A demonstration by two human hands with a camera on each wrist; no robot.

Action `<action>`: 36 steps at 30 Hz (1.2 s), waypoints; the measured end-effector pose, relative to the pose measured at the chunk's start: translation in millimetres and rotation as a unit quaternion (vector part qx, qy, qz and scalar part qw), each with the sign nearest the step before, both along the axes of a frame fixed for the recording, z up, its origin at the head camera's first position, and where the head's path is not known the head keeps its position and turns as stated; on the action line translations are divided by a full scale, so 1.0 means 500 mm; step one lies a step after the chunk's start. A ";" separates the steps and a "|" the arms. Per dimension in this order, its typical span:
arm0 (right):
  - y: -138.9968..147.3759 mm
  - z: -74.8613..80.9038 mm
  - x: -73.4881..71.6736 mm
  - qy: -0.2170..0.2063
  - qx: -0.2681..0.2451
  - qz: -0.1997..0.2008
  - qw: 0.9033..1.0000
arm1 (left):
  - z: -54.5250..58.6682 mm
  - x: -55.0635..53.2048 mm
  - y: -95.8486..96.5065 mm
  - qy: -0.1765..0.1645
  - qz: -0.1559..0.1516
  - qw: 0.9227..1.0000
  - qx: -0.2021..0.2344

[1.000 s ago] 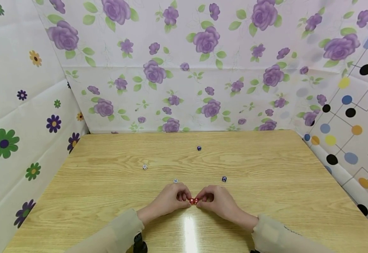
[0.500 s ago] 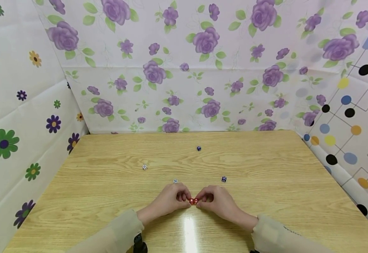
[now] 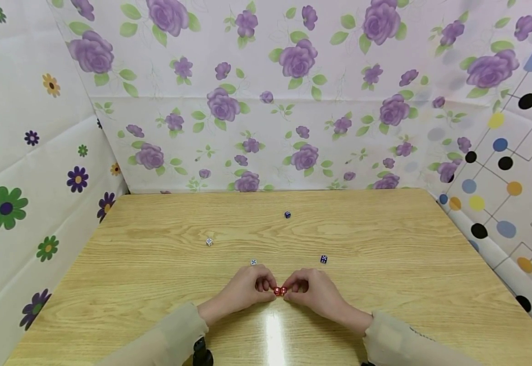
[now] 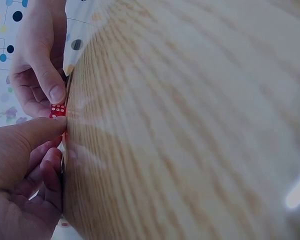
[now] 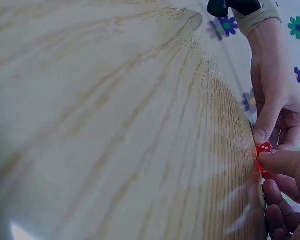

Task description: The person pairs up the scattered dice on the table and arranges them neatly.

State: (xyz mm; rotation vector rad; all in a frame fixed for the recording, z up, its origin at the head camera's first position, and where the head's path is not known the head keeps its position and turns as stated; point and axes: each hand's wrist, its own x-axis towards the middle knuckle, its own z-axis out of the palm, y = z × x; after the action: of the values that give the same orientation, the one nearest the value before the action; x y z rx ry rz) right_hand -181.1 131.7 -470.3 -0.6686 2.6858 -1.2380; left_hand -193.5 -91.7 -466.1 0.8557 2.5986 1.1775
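Note:
Two red dice stand side by side on the wooden table, a left red die (image 3: pixel 277 291) and a right red die (image 3: pixel 284 291), touching or nearly so. My left hand (image 3: pixel 246 288) pinches the left one between thumb and index finger. The right one is pinched the same way by my right hand (image 3: pixel 319 293). Fingertips cover part of both dice; a dotted red face (image 4: pixel 58 109) shows between the thumbs in the left wrist view. Just beyond my left knuckles lies a white die (image 3: pixel 254 262). A dark blue die (image 3: pixel 323 259) lies beyond my right hand.
Farther back on the wooden table (image 3: pixel 384 244) are another white die (image 3: pixel 209 242) on the left and another dark blue die (image 3: pixel 287 215) near the middle. Flower-patterned cloth (image 3: pixel 266 137) hangs behind the table, and patterned cloths line both sides.

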 end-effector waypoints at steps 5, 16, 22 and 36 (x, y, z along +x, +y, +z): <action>0.000 0.000 0.001 0.003 0.002 -0.002 1.000 | -0.001 0.000 0.001 0.000 0.001 1.000 -0.001; -0.002 0.003 0.002 -0.003 0.002 -0.004 1.000 | -0.001 0.001 0.001 0.002 0.004 1.000 -0.003; -0.002 0.002 0.001 -0.003 0.001 -0.005 1.000 | -0.001 0.000 0.001 0.008 0.002 1.000 -0.002; -0.002 0.000 0.001 0.005 0.005 -0.006 1.000 | -0.001 0.001 0.002 0.010 0.002 1.000 -0.003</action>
State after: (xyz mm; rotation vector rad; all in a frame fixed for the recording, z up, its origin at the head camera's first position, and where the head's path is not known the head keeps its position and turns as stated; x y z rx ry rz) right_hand -180.6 130.6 -470.2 -0.6595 2.7056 -1.2272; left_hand -193.1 -90.9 -466.8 0.8663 2.6190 1.1672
